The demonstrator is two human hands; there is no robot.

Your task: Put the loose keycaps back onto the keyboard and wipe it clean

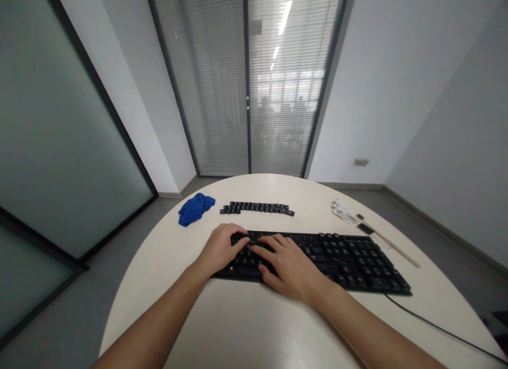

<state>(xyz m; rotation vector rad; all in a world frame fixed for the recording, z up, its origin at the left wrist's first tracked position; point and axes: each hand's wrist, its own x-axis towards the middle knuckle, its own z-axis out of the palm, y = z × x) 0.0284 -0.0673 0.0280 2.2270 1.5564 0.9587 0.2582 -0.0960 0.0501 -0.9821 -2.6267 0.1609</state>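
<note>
A black keyboard (369, 263) lies across the round table in front of me, some of its left half covered by my hands. My left hand (222, 247) rests over its left end, with thumb and index finger apart and pointing inward; its other fingers are mostly hidden. Beside it, my right hand (289, 266) lies over the middle-left keys, its fingers spread and their tips near my left thumb. Neither hand visibly holds a loose piece. Behind the keyboard, loose black keycaps (257, 207) stand in rows.
A crumpled blue cloth (195, 208) lies at the left on the pale round table (254, 326). Toward the right are small white items (342, 210), a thin stick (397, 250) and a small black piece (365, 229). The keyboard's cable (436, 325) runs off the right side.
</note>
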